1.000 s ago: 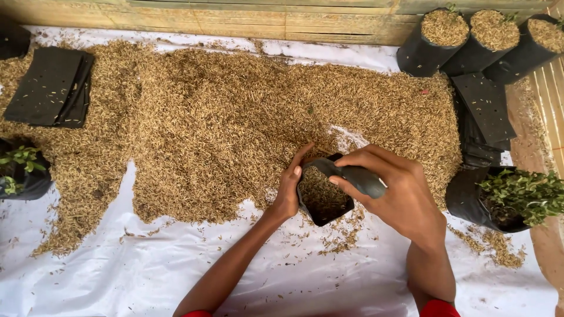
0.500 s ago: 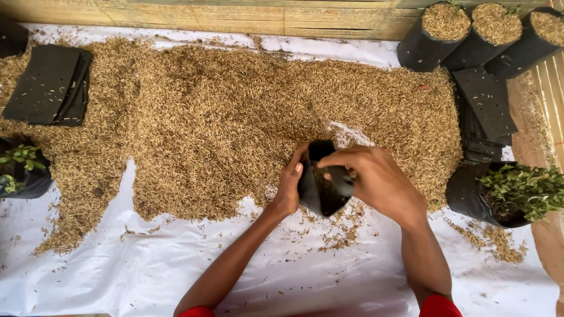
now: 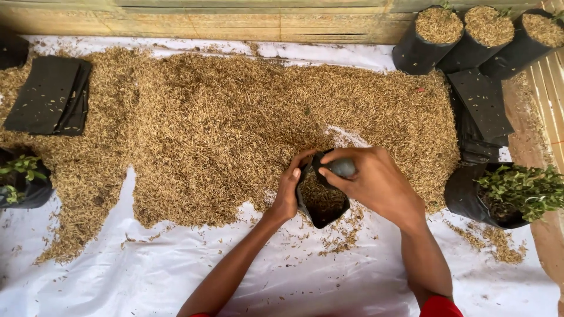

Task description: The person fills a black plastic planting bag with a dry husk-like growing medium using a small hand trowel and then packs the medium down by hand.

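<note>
- While both hands work at its mouth, the small black bag (image 3: pixel 322 202) sits at the near edge of the husk pile (image 3: pixel 235 129), on the white sheet (image 3: pixel 117 282), partly filled with husk.
- Left hand (image 3: pixel 288 194): fingers clamped on the left rim of the bag, thumb against the plastic, holding the mouth open.
- Right hand (image 3: pixel 376 182): fingers closed over the upper right rim, pinching a fold of the plastic.
- Handling, as a judgement: the bag looks like thin, soft plastic that sags and folds without support; the husk fill is probably light and loose and would spill if the bag tips. The rim on two opposite sides seems the best hold, or a palm under the base once full.
- Three filled bags (image 3: pixel 470 35) lean together at the far right, black with tan husk at the top.
- Flat empty bags lie in two stacks: one far left (image 3: pixel 50 97), one at right (image 3: pixel 482 108), black rectangles dotted with small holes.
- A bag with a green seedling (image 3: pixel 499 196) stands just right of the right hand; another seedling bag (image 3: pixel 23 182) sits at the left edge.
- No labels or signs show anywhere.
</note>
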